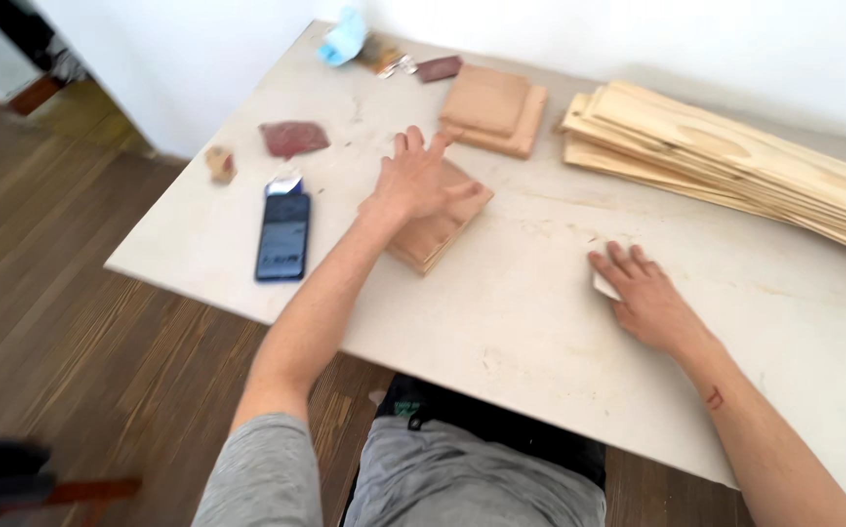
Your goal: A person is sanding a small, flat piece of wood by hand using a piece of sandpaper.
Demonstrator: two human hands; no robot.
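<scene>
My left hand point(416, 179) lies flat, fingers spread, on top of a small stack of square wooden pieces point(440, 231) near the middle of the pale table point(501, 322). My right hand point(645, 296) rests palm down further right, covering a small white block point(603, 285) of which only a corner shows. A second stack of square wooden pieces point(494, 109) sits behind the left hand.
A pile of long wooden slats point(735, 161) fills the back right. A dark phone point(282, 235) lies left of my left arm. Reddish sandpaper sheets point(293, 138), a small wooden lump point(220, 163) and a blue crumpled object point(344, 39) lie at the back left. Wooden floor lies on the left.
</scene>
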